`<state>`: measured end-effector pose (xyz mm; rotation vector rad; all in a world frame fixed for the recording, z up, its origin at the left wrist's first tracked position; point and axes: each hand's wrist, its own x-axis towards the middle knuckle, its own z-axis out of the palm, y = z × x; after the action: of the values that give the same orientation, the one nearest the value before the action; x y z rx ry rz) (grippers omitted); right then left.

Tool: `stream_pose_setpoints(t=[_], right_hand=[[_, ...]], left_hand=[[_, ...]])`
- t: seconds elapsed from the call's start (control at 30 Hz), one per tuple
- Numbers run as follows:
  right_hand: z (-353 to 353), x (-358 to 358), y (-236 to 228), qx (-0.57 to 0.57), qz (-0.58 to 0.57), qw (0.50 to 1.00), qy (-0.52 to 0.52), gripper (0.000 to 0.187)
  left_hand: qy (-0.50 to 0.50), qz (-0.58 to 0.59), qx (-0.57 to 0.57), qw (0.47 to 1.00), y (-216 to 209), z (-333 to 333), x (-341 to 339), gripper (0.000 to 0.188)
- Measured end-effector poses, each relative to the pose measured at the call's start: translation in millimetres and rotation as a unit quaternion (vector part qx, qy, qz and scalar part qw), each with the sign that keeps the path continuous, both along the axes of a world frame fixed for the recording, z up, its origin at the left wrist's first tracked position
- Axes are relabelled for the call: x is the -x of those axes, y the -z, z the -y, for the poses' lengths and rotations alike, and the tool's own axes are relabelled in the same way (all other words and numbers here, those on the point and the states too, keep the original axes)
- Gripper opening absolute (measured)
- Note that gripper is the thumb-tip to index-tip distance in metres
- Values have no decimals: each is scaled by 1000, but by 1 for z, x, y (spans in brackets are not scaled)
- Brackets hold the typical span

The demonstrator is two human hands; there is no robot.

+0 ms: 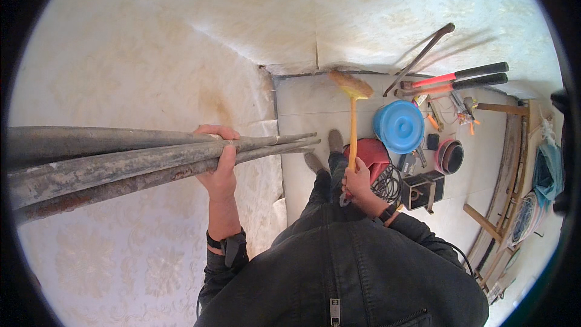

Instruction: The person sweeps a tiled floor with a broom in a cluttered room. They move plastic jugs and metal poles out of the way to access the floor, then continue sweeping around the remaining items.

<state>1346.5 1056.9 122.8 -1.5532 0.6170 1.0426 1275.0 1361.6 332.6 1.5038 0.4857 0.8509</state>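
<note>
Three long, worn grey poles (109,162) run through the left hand (221,166) in my head view, its fingers and thumb curled round the bundle, thick ends leftward, narrow ends past the hand on its right. The right hand (358,180) is wrapped round the lower handle of a yellow-handled tool (353,122), whose broad brownish head lies above that hand; hammer or brush, I can't tell. Just beyond the right hand I see a red object (370,152), with a blue lidded bucket (399,126) up and to its right, and bolt cutters (463,75) farther out. I judge the step in hand to be gripping both loads; moving on calls for a firm left grasp and room around the poles.
</note>
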Motion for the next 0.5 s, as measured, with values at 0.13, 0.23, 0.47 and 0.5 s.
stream_pose_setpoints(t=[0.13,0.23,0.47,0.5], right_hand=[[-25,0,11,20,149,984,-93,59],[-26,-1,12,17,72,990,-122,54],[21,4,-16,-26,16,994,-103,64],[20,4,-14,-20,24,995,-96,64]], left_hand=[[2,-4,-15,1000,-1,1,-1,35],[2,-15,-14,1000,-2,2,-1,34],[-6,-7,10,1000,2,1,1,36],[-4,-3,12,1000,3,1,1,36]])
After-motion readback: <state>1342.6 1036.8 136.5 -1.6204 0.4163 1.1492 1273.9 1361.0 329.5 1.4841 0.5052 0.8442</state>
